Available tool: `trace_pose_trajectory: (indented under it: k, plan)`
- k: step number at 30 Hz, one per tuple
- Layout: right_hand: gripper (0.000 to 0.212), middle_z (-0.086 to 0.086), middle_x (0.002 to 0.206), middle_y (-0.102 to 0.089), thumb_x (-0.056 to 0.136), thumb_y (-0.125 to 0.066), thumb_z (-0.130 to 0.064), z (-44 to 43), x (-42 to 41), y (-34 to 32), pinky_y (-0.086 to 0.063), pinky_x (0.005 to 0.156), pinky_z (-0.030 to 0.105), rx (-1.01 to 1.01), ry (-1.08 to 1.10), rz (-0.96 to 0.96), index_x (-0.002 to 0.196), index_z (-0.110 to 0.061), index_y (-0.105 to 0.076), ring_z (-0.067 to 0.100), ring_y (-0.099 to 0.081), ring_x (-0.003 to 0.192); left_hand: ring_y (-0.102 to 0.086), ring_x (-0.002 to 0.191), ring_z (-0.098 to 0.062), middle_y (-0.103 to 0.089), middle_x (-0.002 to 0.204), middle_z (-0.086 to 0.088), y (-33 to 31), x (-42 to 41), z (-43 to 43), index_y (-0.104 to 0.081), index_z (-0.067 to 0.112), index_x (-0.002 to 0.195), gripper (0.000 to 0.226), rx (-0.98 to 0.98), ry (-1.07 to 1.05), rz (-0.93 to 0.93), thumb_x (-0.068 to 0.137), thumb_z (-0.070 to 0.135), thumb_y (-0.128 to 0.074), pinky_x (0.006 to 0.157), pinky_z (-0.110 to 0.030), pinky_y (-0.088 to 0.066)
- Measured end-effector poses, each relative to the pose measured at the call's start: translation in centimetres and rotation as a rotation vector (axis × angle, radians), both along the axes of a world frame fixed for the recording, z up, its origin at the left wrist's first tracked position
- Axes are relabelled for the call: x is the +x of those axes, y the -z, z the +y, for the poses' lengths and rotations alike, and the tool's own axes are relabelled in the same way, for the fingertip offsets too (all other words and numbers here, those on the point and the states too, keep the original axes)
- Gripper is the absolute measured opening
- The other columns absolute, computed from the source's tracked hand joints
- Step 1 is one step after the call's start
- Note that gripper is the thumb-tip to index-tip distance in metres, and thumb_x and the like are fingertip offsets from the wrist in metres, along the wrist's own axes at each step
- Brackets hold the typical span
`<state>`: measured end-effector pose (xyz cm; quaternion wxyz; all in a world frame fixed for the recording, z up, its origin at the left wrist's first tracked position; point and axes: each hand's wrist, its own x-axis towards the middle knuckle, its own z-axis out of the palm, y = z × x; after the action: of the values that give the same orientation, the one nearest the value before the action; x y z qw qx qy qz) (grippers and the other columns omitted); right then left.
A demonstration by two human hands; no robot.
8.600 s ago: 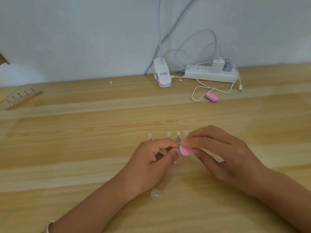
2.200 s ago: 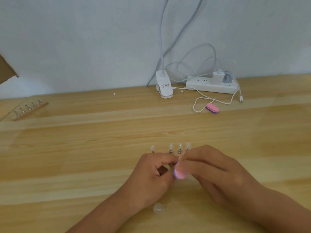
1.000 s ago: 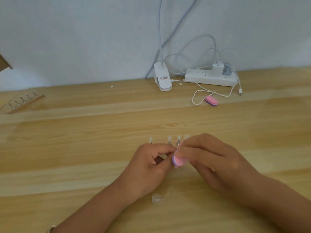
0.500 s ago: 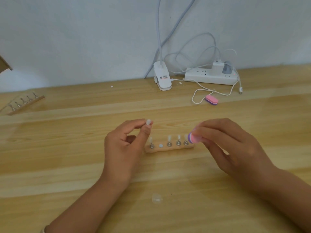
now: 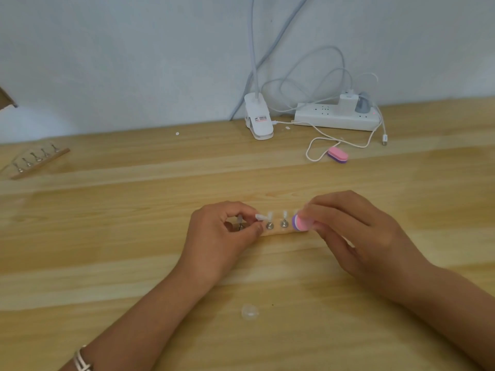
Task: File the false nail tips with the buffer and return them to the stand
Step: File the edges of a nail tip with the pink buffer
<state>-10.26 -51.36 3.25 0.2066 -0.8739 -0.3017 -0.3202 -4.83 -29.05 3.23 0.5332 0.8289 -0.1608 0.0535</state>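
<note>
A small wooden nail stand (image 5: 277, 232) with metal pegs lies at the table's middle, clear tips on its pegs. My left hand (image 5: 222, 236) pinches a clear false nail tip (image 5: 260, 217) between thumb and forefinger, low over the stand's left part. My right hand (image 5: 356, 231) grips a pink and purple buffer block (image 5: 300, 223) at the stand's right end. The left end of the stand is hidden behind my left hand.
A second wooden stand (image 5: 37, 162) with bare pegs lies at the far left. A second pink buffer (image 5: 337, 155), a white power strip (image 5: 334, 119) with cables and a lamp clip (image 5: 258, 119) sit at the back. A small clear cap (image 5: 249, 311) lies near me.
My hands, filing together a second ago, parted. My left hand lifted the tip clear, then brought it down to the stand. My right hand carried the buffer to the stand's right end.
</note>
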Motion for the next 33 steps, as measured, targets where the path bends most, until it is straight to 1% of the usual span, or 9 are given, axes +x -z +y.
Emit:
trace_pose_trajectory:
  k: [6,9,15,20,22,25,27,31,33]
  plan:
    - [0.025,0.008,0.105,-0.068,0.087,-0.063,0.011,0.01,0.00,0.06,-0.051,0.080,0.033,-0.008,0.006,0.007,0.105,-0.002,-0.074,0.026,-0.066,0.093,-0.042,0.039,0.001,-0.071,0.074,0.010,-0.13,0.00,0.16,-0.075,0.023,0.071,0.019,0.010,0.014,0.013,0.073,0.006,-0.082,0.045,-0.005,-0.027]
    - [0.022,0.008,0.104,-0.068,0.088,-0.063,0.009,0.13,-0.01,0.05,-0.051,0.079,0.034,-0.004,0.005,0.011,0.104,-0.002,-0.074,0.026,-0.066,0.092,-0.044,0.040,0.004,-0.071,0.077,0.007,-0.16,0.07,0.12,-0.076,0.021,0.072,0.018,0.019,0.026,0.016,0.072,0.004,-0.082,0.045,-0.004,-0.027]
    - [0.020,0.008,0.103,-0.069,0.090,-0.062,0.006,0.15,0.06,0.05,-0.051,0.078,0.035,-0.001,0.003,0.021,0.104,-0.002,-0.074,0.026,-0.066,0.091,-0.045,0.041,0.008,-0.072,0.079,0.008,-0.12,0.00,0.13,-0.075,0.022,0.073,0.016,0.027,0.027,0.019,0.073,0.007,-0.082,0.046,-0.003,-0.028]
    - [0.020,0.008,0.104,-0.068,0.090,-0.063,0.007,0.05,0.11,0.15,-0.052,0.077,0.036,-0.009,0.005,0.023,0.105,-0.002,-0.074,0.027,-0.066,0.091,-0.042,0.039,0.002,-0.072,0.085,0.008,-0.16,-0.09,0.19,-0.074,0.023,0.074,0.019,0.036,-0.004,0.029,0.073,0.006,-0.081,0.046,-0.004,-0.029]
    - [0.021,0.008,0.104,-0.068,0.090,-0.063,0.007,0.01,0.14,0.18,-0.052,0.076,0.037,-0.012,0.003,0.028,0.105,-0.002,-0.074,0.028,-0.065,0.091,-0.042,0.039,0.002,-0.071,0.088,0.005,-0.29,-0.09,0.23,-0.074,0.025,0.075,0.019,0.040,-0.008,0.033,0.074,0.007,-0.081,0.046,-0.005,-0.029]
    - [0.020,0.008,0.103,-0.068,0.090,-0.062,0.006,-0.01,0.11,0.16,-0.052,0.077,0.036,-0.009,-0.004,0.032,0.104,-0.002,-0.074,0.027,-0.065,0.091,-0.042,0.036,0.002,-0.067,0.088,0.002,-0.49,-0.04,0.23,-0.070,0.027,0.070,0.020,0.042,-0.017,0.050,0.072,0.010,-0.081,0.042,-0.005,-0.028]
    - [0.019,0.008,0.103,-0.068,0.091,-0.062,0.006,0.01,0.05,0.12,-0.052,0.078,0.035,-0.007,-0.008,0.035,0.104,-0.002,-0.074,0.026,-0.065,0.091,-0.042,0.035,0.002,-0.066,0.087,0.004,-0.53,0.04,0.28,-0.069,0.027,0.069,0.021,0.071,-0.018,0.050,0.072,0.010,-0.081,0.042,-0.005,-0.028]
    - [0.022,0.007,0.103,-0.068,0.089,-0.063,0.009,0.03,0.05,0.13,-0.050,0.079,0.033,-0.016,0.002,0.031,0.103,-0.002,-0.074,0.025,-0.065,0.091,-0.039,0.036,0.000,-0.067,0.083,0.007,-0.43,0.29,0.49,-0.070,0.028,0.070,0.019,0.097,-0.001,0.050,0.074,0.011,-0.079,0.045,-0.006,-0.029]
    - [0.027,0.007,0.103,-0.068,0.086,-0.065,0.016,0.02,0.11,0.30,-0.050,0.079,0.032,-0.031,0.021,0.042,0.103,-0.003,-0.073,0.026,-0.065,0.091,-0.040,0.037,0.001,-0.066,0.082,0.007,-0.39,0.36,0.47,-0.069,0.031,0.068,0.022,0.107,0.000,0.047,0.074,0.012,-0.079,0.045,-0.006,-0.029]
